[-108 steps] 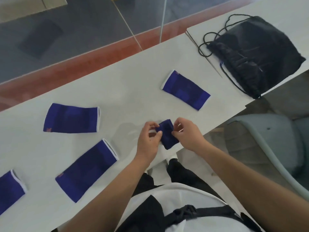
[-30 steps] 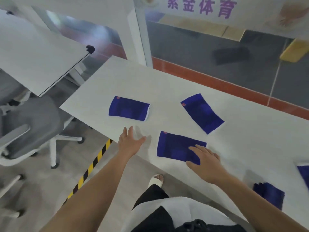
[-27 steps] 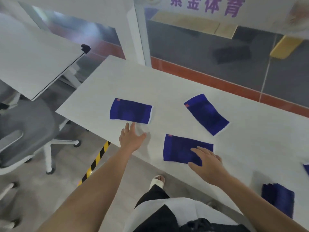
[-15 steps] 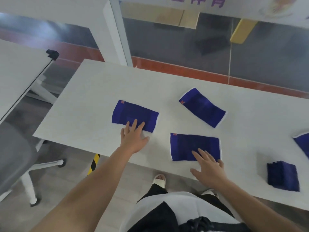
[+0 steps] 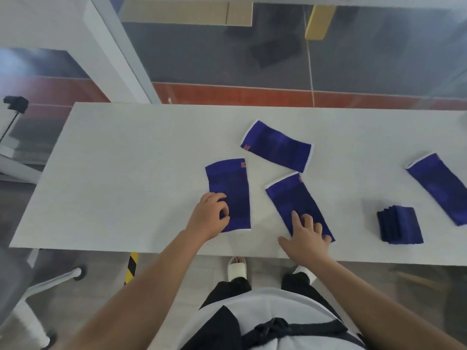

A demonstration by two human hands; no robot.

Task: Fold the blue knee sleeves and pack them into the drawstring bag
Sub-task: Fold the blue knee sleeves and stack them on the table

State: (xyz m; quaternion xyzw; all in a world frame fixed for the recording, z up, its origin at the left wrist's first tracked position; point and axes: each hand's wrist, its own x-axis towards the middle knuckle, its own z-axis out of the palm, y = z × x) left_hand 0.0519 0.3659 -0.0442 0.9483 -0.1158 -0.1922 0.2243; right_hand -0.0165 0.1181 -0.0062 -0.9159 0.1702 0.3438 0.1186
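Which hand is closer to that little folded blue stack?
The right hand. It rests on a flat sleeve just left of the folded stack; the left hand is farther left, on another sleeve.

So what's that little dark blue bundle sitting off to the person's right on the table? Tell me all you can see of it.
It is a folded knee sleeve: dark blue knit-looking fabric doubled into a compact, roughly square stack, its layered edges showing along the left side. It lies flat on the white table near the front edge, apart from the flat sleeves. Neither hand touches it; the right hand rests on another sleeve beside it.
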